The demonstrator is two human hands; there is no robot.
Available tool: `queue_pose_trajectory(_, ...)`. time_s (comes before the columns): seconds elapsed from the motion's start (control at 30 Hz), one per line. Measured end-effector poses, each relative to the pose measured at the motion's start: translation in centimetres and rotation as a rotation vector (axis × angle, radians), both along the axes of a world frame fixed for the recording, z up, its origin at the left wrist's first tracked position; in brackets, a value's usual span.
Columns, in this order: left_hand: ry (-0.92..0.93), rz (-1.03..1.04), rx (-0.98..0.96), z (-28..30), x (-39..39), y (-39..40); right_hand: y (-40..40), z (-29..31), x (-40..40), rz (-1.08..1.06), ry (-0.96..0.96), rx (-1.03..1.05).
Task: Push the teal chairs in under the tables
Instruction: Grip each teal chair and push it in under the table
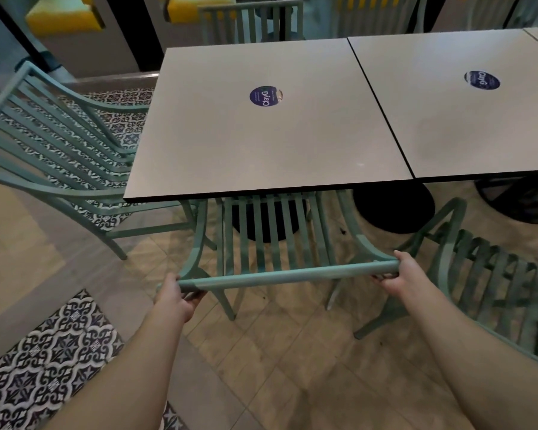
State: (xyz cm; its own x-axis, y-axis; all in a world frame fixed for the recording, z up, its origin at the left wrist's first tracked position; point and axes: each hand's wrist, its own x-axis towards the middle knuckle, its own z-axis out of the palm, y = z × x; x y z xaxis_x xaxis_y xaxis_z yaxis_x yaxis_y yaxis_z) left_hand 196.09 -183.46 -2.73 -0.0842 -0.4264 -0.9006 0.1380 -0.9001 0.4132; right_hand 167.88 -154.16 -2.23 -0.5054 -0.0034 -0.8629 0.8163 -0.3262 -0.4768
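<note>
A round dark-blue sticker (265, 96) reading "ClayG" is fixed at the middle of the nearer square table (230, 144), whose smooth pale top is edged in black; a like sticker (481, 80) (its lettering turned the other way) is seen on the adjoining table (479, 125). The top rail of a teal slatted chair (288, 276) is gripped at its ends: the left hand (175, 297) is curled around the left corner, the right hand (399, 279) wrapped around the right. The chair's seat is partly under the nearer table's edge. Other teal chairs stand at left (53, 144) and right (503, 283), on patterned and plain tan tile.
</note>
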Motion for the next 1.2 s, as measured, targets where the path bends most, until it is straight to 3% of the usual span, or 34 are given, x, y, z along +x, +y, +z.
queue_pose_trajectory(1.2, -0.055, 0.017, -0.041, 0.3, -0.1, -1.4, -0.7, -2.6, -0.4, 0.004, 0.033, 0.005)
